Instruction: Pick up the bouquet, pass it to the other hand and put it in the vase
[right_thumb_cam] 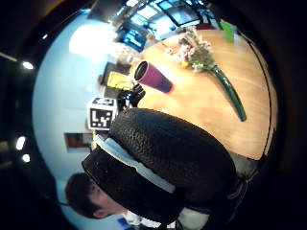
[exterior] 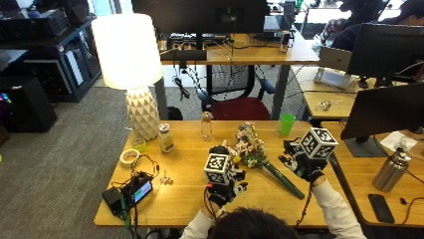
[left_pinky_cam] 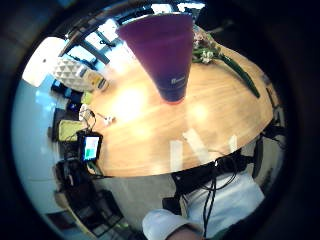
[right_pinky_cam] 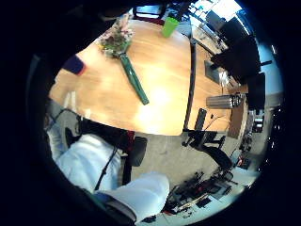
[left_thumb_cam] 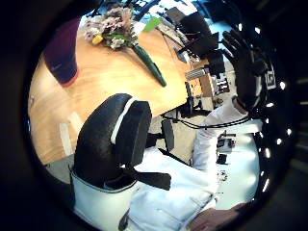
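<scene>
No legible txt; vase (left_pinky_cam: 167, 55) logo unreadable.

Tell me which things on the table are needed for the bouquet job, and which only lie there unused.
Needed for the job:
- bouquet, lying on the table, not yet picked up
- purple vase, standing upright
- left hand and right hand, both raised above the table, holding nothing

Only lying about:
- green cup
- white lamp
- clear bottle
- tape roll

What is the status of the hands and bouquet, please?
Both hands empty, open. Bouquet lies on table, untouched. Vase upright beside it. Nothing in the way.
</scene>
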The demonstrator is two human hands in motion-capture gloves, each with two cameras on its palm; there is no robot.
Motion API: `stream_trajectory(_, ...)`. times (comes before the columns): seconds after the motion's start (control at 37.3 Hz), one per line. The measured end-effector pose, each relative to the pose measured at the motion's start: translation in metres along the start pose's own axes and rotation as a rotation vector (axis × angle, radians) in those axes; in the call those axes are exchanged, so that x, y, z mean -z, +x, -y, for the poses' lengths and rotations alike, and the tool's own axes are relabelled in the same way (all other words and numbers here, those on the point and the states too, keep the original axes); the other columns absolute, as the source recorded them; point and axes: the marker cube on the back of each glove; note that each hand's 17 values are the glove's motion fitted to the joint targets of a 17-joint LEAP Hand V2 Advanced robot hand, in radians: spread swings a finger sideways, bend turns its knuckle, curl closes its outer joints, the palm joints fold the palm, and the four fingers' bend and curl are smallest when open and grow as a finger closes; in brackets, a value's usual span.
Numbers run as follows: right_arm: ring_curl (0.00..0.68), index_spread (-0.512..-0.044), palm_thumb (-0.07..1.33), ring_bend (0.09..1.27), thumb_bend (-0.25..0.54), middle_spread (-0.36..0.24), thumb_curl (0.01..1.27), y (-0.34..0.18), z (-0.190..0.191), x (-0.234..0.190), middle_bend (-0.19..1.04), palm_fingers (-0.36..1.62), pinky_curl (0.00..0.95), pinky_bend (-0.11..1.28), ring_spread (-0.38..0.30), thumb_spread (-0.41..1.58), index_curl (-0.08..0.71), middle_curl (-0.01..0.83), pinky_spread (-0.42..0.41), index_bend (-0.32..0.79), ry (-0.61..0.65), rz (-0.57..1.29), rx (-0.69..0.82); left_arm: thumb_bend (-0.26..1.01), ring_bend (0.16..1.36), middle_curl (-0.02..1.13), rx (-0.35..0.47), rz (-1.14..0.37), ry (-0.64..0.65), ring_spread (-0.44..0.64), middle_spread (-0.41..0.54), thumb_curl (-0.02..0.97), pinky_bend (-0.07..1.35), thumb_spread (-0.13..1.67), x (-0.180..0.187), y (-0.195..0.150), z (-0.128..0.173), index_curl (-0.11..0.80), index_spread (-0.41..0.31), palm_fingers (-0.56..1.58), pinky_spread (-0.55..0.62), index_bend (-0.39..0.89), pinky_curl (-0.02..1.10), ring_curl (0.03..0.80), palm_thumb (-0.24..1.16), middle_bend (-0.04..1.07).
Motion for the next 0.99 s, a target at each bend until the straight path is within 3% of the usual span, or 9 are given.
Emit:
stream_trajectory(0.11,0.094,-0.236,0.07,0.28,0.023,0.000,0.04,-0.001,-0.002,0.002,0.24,0.42,0.162,0.49,0.093,0.58,0.087,0.101,0.184,0.14,0.026,-0.012,0.000,0.08,0.49,0.06,0.028,0.000,0.010,0.16,0.122,0.052,0.37,0.62,-0.001,-0.005,0.001,0.099,-0.036,0.38,0.23,0.18,0.13,0.141,0.16,0.13)
stream_trajectory(0.21,0.130,-0.285,0.08,0.29,0.011,0.000,0.06,0.002,-0.006,0.003,0.25,0.40,0.206,0.51,0.117,0.76,0.123,0.144,0.225,0.14,0.035,-0.025,-0.003,0.07,0.53,0.09,0.050,-0.016,0.001,0.20,0.150,0.076,0.39,0.80,-0.002,-0.006,0.000,0.143,-0.039,0.36,0.28,0.18,0.17,0.182,0.17,0.14)
stream_trajectory(0.46,0.177,-0.330,0.09,0.32,-0.011,0.000,0.10,0.012,-0.018,-0.005,0.25,0.39,0.248,0.50,0.142,0.97,0.162,0.209,0.266,0.12,-0.116,-0.108,-0.058,0.04,0.55,0.13,0.018,0.022,-0.007,0.24,0.179,0.122,0.40,1.01,-0.002,-0.005,0.010,0.212,-0.044,0.33,0.33,0.18,0.22,0.218,0.18,0.16)
stream_trajectory(0.51,0.196,-0.333,0.08,0.36,-0.018,0.005,0.11,0.013,-0.017,-0.006,0.26,0.35,0.262,0.53,0.145,0.98,0.141,0.225,0.271,0.05,-0.161,-0.149,-0.088,0.03,0.56,0.14,-0.001,0.045,-0.006,0.24,0.182,0.131,0.40,1.04,0.002,-0.003,0.016,0.224,-0.045,0.32,0.33,0.18,0.23,0.224,0.18,0.16)
stream_trajectory(0.67,0.235,-0.300,0.09,0.44,-0.017,0.052,0.15,0.018,-0.010,-0.003,0.28,0.29,0.297,0.60,0.159,0.99,0.104,0.259,0.289,0.03,-0.209,-0.219,-0.184,0.00,0.57,0.16,-0.039,0.089,0.028,0.25,0.187,0.155,0.40,1.09,0.014,0.002,0.024,0.253,-0.046,0.31,0.34,0.17,0.25,0.236,0.19,0.16)
stream_trajectory(0.8,0.275,-0.244,0.15,0.55,-0.002,0.065,0.18,0.034,0.007,-0.003,0.26,0.33,0.327,0.69,0.156,0.99,0.084,0.275,0.300,0.03,-0.229,-0.241,-0.270,-0.01,0.57,0.17,-0.041,0.112,0.067,0.25,0.190,0.176,0.41,1.11,0.016,-0.003,0.030,0.270,-0.046,0.30,0.34,0.17,0.26,0.245,0.20,0.16)
stream_trajectory(0.99,0.310,-0.179,0.25,0.63,0.008,0.038,0.22,0.084,0.048,-0.029,0.30,0.40,0.349,0.75,0.124,1.01,0.063,0.312,0.277,0.03,-0.295,-0.193,-0.414,-0.02,0.58,0.19,-0.042,0.128,0.127,0.26,0.186,0.196,0.41,1.13,0.029,-0.004,0.027,0.289,-0.047,0.29,0.34,0.16,0.28,0.255,0.20,0.16)
